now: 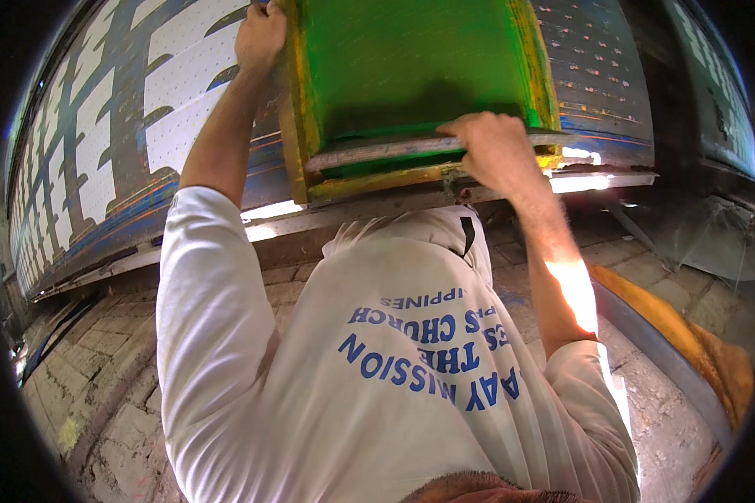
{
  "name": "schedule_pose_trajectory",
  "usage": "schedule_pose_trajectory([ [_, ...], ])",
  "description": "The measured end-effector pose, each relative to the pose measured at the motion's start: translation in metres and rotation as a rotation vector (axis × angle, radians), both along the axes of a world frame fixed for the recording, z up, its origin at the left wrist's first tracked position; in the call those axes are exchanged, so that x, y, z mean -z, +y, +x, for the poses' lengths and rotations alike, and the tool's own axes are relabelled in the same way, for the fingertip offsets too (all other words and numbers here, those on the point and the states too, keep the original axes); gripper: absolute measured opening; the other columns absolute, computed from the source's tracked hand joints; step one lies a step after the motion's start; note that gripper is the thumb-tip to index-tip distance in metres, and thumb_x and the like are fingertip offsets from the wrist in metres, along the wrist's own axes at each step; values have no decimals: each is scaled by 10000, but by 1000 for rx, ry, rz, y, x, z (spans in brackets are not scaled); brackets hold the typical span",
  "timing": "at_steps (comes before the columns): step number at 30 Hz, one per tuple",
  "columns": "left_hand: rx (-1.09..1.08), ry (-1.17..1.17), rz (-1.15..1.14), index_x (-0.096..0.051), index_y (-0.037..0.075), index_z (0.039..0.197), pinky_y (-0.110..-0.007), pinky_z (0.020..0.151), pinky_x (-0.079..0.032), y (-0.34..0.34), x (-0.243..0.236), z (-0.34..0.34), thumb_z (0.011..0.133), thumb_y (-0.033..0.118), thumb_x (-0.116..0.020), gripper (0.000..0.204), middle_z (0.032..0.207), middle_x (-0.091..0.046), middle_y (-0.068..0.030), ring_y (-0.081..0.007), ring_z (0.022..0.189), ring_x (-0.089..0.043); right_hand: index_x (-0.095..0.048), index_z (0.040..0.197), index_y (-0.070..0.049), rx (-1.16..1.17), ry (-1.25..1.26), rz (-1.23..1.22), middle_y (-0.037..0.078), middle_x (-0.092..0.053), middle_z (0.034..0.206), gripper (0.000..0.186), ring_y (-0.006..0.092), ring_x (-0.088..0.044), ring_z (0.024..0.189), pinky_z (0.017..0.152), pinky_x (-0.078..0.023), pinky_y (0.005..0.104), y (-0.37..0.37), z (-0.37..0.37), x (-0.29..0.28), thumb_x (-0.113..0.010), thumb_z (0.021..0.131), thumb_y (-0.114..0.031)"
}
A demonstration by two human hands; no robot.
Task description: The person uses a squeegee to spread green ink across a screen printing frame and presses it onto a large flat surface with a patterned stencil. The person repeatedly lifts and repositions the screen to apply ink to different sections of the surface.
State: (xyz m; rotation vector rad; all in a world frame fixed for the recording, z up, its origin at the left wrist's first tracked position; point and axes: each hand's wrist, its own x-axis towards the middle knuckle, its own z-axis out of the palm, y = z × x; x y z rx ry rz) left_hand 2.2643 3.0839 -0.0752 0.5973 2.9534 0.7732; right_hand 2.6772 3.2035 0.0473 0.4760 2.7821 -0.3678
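A screen printing frame [297, 117] with yellow-stained wooden sides and bright green mesh [419, 59] lies on the long table before me. My left hand [262, 38] is closed at the frame's far left side, its fingertips partly cut off by the picture's upper edge. Across the near end of the mesh lies a long squeegee [377, 153], streaked with paint. Its right part is gripped from above by my right hand [493, 151], the knuckles up and the index finger pointing left along the bar. A dark shadow falls on the mesh just beyond the squeegee.
Rows of white cut pieces [189, 84] lie on the paint-streaked table [134, 189] to the left. On the right its dark surface [600, 80] is speckled. A metal rail [361, 204] runs along the near edge. An orange cloth [688, 335] hangs at lower right, above brick paving [126, 419].
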Motion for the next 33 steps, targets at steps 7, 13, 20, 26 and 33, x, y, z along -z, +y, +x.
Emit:
schedule_pose_trajectory([
  [7,20,-9,60,-653,68,1269,-511,999,-517,0,-16,14,1007,507,-565,518,1185,-743,-223,-430,1159,-685,-675,1361,-54,-72,142,-155,163,-665,1389,593,328,-607,1318,1144,-457,473,-13,38,9,-692,773,10],
  [13,-19,-59,70,-669,52,1239,-477,988,-522,3,-29,21,1007,470,-612,482,1182,-743,-226,-402,1142,-698,-626,1414,-26,74,296,-693,195,-635,1421,544,335,-632,1285,1075,-505,413,60,74,11,-786,923,-196],
  [20,-116,-34,55,-701,24,1195,-424,1014,-523,9,-36,27,992,436,-680,460,1170,-760,-196,-352,1135,-713,-580,1466,-49,794,444,-466,184,-624,1445,485,303,-675,1210,984,-552,393,173,114,53,-692,1027,-222],
  [26,-113,-21,101,-721,24,1210,-399,994,-530,4,-23,18,990,414,-696,449,1139,-769,-196,-325,1093,-728,-495,1519,-44,697,253,-722,207,-596,1479,484,334,-602,1325,1116,-462,434,197,113,98,-587,1069,-195],
  [33,-19,-104,298,-730,34,1229,-364,1006,-508,-21,11,-10,1045,385,-660,401,1178,-760,-148,-238,1100,-683,-561,1456,-9,794,214,-1036,143,-683,1286,552,234,-649,1175,1040,-509,378,219,106,105,-743,937,-56],
])
